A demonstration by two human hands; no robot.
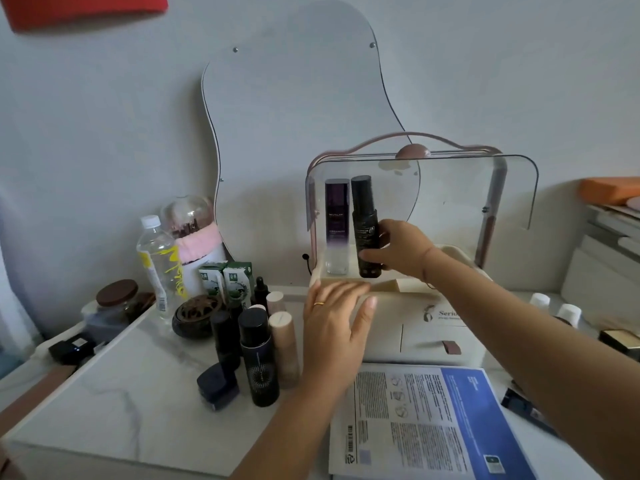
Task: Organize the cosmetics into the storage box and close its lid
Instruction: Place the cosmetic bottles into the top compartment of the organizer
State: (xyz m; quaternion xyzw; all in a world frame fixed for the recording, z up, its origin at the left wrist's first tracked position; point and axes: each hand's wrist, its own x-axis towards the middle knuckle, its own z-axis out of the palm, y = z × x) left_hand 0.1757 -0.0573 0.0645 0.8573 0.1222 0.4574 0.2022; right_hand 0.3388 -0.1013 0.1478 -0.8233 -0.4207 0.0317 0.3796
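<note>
A cream storage box (pixel 426 332) stands on the marble table with its clear lid (pixel 450 188) raised. Inside its left end a purple bottle (pixel 336 223) stands upright. My right hand (pixel 398 249) grips a tall black bottle (pixel 364 223) and holds it upright in the box, right beside the purple one. My left hand (pixel 337 323) hovers open over the box's front left corner, a ring on one finger. Left of the box stands a cluster of cosmetics: a black bottle (pixel 258 362), a beige tube (pixel 284 348), a dark jar (pixel 218 386) and a dropper bottle (pixel 261 289).
A printed sheet mask packet (pixel 426 420) lies in front of the box. Two white-capped bottles (pixel 554 306) stand to the box's right. A water bottle (pixel 157 261), a brown bowl (pixel 197 313), green cartons (pixel 225 278) and a lidded jar (pixel 116 299) crowd the back left. A wavy mirror (pixel 294 116) leans on the wall.
</note>
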